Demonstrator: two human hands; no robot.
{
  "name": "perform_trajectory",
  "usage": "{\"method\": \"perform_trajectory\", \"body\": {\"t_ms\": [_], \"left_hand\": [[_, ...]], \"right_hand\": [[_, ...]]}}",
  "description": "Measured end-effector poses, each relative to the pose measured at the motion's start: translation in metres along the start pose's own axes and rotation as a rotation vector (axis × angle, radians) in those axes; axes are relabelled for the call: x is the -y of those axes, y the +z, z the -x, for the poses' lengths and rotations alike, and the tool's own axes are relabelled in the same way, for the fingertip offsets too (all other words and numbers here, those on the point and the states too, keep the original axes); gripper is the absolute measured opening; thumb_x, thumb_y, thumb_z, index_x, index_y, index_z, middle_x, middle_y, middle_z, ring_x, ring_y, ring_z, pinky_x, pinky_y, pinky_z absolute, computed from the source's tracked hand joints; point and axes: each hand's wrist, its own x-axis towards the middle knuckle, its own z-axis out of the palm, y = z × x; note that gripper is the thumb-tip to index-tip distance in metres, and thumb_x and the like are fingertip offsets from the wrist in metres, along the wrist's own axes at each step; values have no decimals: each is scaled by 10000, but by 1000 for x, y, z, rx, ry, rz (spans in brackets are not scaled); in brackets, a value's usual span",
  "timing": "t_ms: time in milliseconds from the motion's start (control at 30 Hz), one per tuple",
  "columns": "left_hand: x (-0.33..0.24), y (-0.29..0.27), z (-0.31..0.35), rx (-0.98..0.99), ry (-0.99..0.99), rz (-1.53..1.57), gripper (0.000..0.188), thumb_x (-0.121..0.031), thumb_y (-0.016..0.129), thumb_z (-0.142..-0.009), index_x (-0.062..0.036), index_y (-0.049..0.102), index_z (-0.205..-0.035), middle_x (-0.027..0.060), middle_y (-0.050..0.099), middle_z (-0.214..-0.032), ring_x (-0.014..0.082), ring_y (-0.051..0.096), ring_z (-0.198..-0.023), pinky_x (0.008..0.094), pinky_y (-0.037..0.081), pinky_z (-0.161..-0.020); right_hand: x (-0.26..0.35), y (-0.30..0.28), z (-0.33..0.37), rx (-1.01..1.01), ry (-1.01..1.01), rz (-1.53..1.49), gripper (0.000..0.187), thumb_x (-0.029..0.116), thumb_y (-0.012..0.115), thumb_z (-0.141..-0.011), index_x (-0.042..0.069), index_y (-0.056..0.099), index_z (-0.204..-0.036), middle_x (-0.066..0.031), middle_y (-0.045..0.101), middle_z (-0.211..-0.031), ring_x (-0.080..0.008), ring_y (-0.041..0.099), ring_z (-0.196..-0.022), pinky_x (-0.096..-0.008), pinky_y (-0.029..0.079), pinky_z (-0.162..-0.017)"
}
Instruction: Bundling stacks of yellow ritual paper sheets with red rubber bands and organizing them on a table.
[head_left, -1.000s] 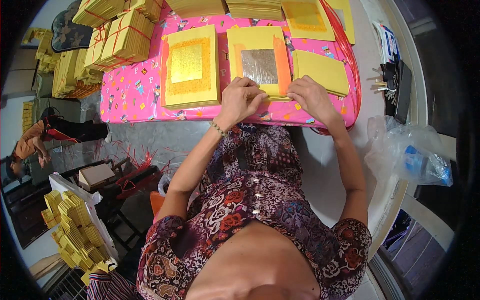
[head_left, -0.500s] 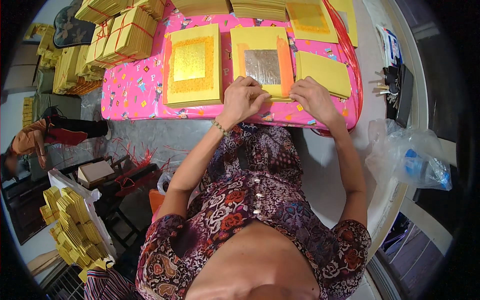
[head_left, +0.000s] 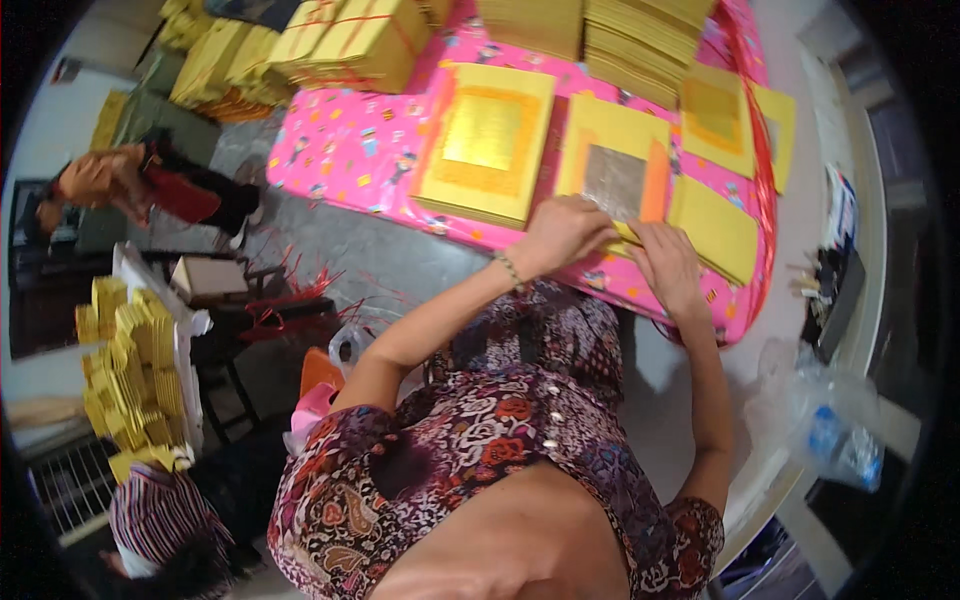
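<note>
A yellow paper sheet (head_left: 618, 122) with a silver square (head_left: 615, 180) and orange side strips lies in front of me. Its near edge is folded up in a narrow flap. My left hand (head_left: 568, 236) pinches that edge on the left. On the right side, the fingers of my right hand (head_left: 668, 266) close on the same flap, close to the left fingertips. To the left is a stack of yellow sheets (head_left: 541, 108) topped by a gold square (head_left: 482, 128). Folded yellow papers (head_left: 716, 230) lie just right of my right hand.
A pink patterned cover (head_left: 345, 145) lies under the papers. Tied yellow bundles (head_left: 385, 45) and tall stacks (head_left: 640, 50) stand behind. Red cord (head_left: 765, 190) runs along the right edge. A clear plastic bag (head_left: 835, 425) is at right. Another person (head_left: 175, 190) is far left.
The view has turned, so the table sits tilted and farther right in the picture. My fingertips have come closer together on the sheet's near edge.
</note>
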Motion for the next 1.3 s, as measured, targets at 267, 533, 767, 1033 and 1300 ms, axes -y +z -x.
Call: {"method": "perform_trajectory", "body": {"t_ms": [267, 533, 767, 1033, 1300], "left_hand": [[10, 10, 2, 35, 105, -250, 244, -199, 638, -783, -78, 607, -992, 49, 624, -819, 255, 601, -860, 365, 513, -717], [-2, 7, -18, 66, 96, -287, 244, -177, 608, -779, -98, 581, -1008, 57, 642, -849, 225, 610, -867, 357, 476, -743], [-21, -15, -10, -399, 131, -113, 415, -125, 695, -752, -122, 603, -1156, 82, 584, -1113, 290, 540, -1095, 410, 450, -889], [-31, 1, 5, -159, 55, 81, 451, -50, 642, -749, -83, 574, -1193, 125, 558, -1123, 322, 510, -1049, 431, 433, -894], [-25, 11, -20, -122, 29, -43, 570, -108, 677, -760, -85, 497, -1300, 165, 486, -1286, 362, 443, -1196, 458, 391, -982]], "right_hand": [[6, -10, -22, 43, -4, -37, 222, 47, 608, -844, 26, 603, -1065, -128, 621, -893, -293, 612, -843, -396, 461, -754], [1, -18, -27, 26, 84, -69, 192, 39, 580, -882, 37, 623, -1069, -141, 641, -937, -327, 606, -847, -415, 466, -749], [-23, -26, -41, 12, 195, -145, 160, 95, 524, -937, 27, 593, -1064, -177, 628, -941, -380, 600, -850, -435, 470, -741], [-38, -39, -66, -28, 221, -239, 184, 143, 516, -956, 33, 562, -1096, -202, 623, -967, -408, 606, -852, -448, 476, -722], [-72, -30, -100, -9, 206, -226, 209, 167, 514, -950, 12, 604, -1058, -186, 627, -1001, -378, 604, -934, -430, 478, -807]]}}
